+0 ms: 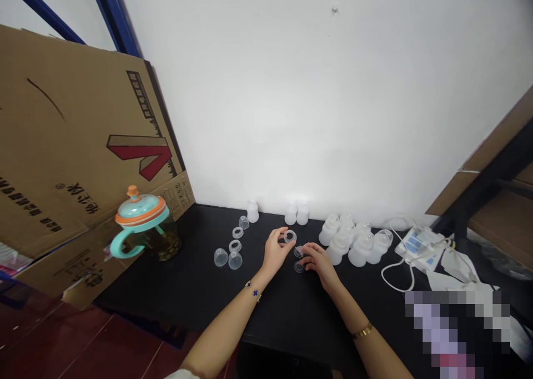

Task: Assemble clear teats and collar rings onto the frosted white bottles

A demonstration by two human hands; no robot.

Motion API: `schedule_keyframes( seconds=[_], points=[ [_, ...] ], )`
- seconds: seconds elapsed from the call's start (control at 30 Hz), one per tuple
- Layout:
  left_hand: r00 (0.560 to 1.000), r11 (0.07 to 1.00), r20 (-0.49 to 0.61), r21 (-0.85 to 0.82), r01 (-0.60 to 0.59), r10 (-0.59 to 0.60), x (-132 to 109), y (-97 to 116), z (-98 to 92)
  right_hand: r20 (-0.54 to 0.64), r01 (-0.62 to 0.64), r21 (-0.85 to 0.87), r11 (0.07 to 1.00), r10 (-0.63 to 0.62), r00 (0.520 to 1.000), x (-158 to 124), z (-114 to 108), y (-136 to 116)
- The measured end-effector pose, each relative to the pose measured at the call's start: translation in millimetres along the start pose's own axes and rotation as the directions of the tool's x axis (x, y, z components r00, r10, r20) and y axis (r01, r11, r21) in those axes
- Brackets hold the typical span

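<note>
My left hand pinches a small clear plastic ring just above the black table. My right hand rests close beside it, fingers curled near two small clear round pieces lying on the table; whether it grips one I cannot make out. Both wrists wear thin bracelets.
Several clear caps and rings lie left of my hands. White bottles cluster at the right, more bottles along the wall. A teal-handled glass jug with an orange lid stands before a cardboard box. A white device with a cable lies far right.
</note>
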State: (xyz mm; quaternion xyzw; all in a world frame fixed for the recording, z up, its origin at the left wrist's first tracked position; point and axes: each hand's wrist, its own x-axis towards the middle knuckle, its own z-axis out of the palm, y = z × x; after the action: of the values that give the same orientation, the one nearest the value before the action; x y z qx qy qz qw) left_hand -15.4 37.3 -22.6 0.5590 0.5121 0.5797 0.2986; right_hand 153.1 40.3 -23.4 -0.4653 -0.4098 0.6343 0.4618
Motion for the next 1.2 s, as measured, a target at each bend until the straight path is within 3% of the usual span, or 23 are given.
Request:
schedule_keyframes(
  seconds=[0.23,0.57,0.87,1.2],
  points=[
    [0.997,0.997,0.004,-0.023,-0.077,0.077,-3.4,6.1,0.2,-0.061,0.040,0.103,0.994,-0.034,0.998,-2.2,-2.6,-4.2],
    [0.983,0.982,0.028,0.040,-0.182,0.181,-9.7,15.3,1.2,-0.043,0.133,0.192,0.972,-0.128,0.991,-7.0,2.4,-6.6],
    [0.980,0.978,0.045,0.069,-0.198,0.195,-11.4,20.5,1.3,-0.036,0.230,0.135,0.964,-0.227,0.973,-2.4,0.5,1.3],
    [0.973,0.967,0.083,0.124,-0.224,0.215,-14.1,22.0,2.3,-0.026,0.284,-0.037,0.958,-0.285,0.958,-3.5,-0.9,1.3]
  ],
)
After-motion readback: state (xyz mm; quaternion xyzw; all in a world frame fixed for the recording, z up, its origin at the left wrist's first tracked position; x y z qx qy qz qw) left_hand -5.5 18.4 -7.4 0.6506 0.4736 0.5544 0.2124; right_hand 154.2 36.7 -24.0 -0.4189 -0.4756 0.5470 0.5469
